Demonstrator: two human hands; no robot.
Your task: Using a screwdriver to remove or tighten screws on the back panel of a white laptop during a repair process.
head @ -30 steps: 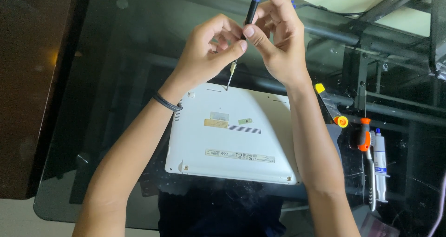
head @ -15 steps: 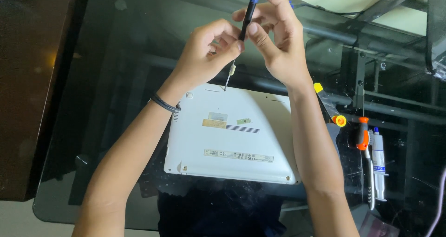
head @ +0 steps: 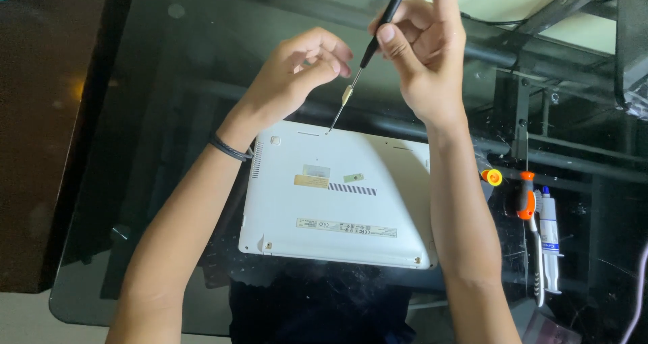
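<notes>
A white laptop (head: 337, 195) lies bottom side up on a dark glass table (head: 162, 81). My right hand (head: 425, 54) grips a thin screwdriver (head: 368, 47) with a black and blue handle, held slanted, its tip resting at the laptop's far edge near the middle. My left hand (head: 293, 74) hovers just left of the shaft, fingers curled with thumb and fingertips pinched together close to the shaft; I cannot tell whether it holds anything. A dark band sits on my left wrist.
To the right of the laptop lie an orange-handled screwdriver (head: 526, 195), a white tube-shaped item (head: 550, 243) and a small yellow and orange cap (head: 491, 177). Metal frame bars show through the glass. A dark brown surface (head: 40, 135) borders the table on the left.
My right hand and the screwdriver have tilted slightly and shifted right. My left hand's fingers have drawn a little away from the shaft. The laptop has not moved.
</notes>
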